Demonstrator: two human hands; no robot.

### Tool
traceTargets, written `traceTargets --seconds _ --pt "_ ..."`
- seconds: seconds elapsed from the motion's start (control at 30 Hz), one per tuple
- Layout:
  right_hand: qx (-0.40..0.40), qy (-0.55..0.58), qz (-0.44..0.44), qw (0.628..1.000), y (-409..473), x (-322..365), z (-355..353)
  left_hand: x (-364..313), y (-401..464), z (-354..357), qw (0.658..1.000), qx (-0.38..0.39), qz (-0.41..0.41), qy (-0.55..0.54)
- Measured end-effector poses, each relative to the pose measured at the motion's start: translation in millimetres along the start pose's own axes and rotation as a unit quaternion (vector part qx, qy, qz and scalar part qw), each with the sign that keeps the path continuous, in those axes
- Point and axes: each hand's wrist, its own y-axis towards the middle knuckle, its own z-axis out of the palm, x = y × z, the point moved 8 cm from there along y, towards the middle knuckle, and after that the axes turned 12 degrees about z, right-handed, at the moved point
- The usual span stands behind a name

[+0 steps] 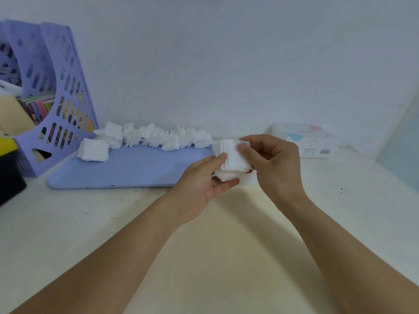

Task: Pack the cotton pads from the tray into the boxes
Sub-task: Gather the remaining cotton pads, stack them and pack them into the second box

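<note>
On the pale table (pixel 68 234) the lilac tray (pixel 127 168) lies in front of me, with two purple file holders (pixel 56 91) standing at its left end and one white box (pixel 310 141) well apart to the right against the wall. Loose white square cotton pads (pixel 147 138), too jumbled to count, line the tray's far edge. My left hand (pixel 204 186) and right hand (pixel 269 159) both have their fingers curled round one small stack of pads (pixel 231 162), held above the tray's right end

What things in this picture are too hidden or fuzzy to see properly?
Head view only:
- Stack of cotton pads: the count; the left hand and right hand cover its edges.
- Box: print too small and blurred; open or closed unclear.
- File rack: cut off by the left edge.
</note>
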Motion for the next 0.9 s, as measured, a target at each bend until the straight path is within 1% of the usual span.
traceTargets --seconds 0.17,0.37,0.5,0.57,0.63,0.67,0.73,0.77,0.8,0.9 --pt "-0.003 0.035 0.016 0.999 -2 4 0 4 -1 1 1.0 -0.006 -0.013 -0.013" --pt "-0.015 0.065 0.027 0.997 -4 8 -3 4 -2 2 0.994 -0.033 -0.038 -0.093" --pt "-0.008 0.064 0.041 0.997 -8 4 2 5 -2 -1 0.998 -0.045 -0.019 -0.044" --pt "-0.027 0.054 0.027 0.998 -6 8 -2 4 -1 -5 0.998 -0.061 0.001 -0.02" --pt "-0.049 0.09 0.039 0.994 -1 11 -14 0 0 -11 0.996 -0.089 0.023 0.005" --pt "-0.036 0.131 0.062 0.989 2 10 -17 -2 1 -14 0.994 -0.099 0.036 0.029" --pt "0.025 0.188 0.104 0.976 2 7 -10 -6 3 -15 0.99 -0.102 0.068 0.067" --pt "0.045 0.176 0.106 0.978 1 6 -4 -7 2 -14 0.989 -0.096 0.083 0.077" --pt "0.052 0.14 0.095 0.984 -1 5 2 -7 2 -11 0.989 -0.087 0.093 0.082" --pt "0.034 0.01 0.032 0.999 -6 3 12 -5 0 -5 0.99 -0.06 0.096 0.081"
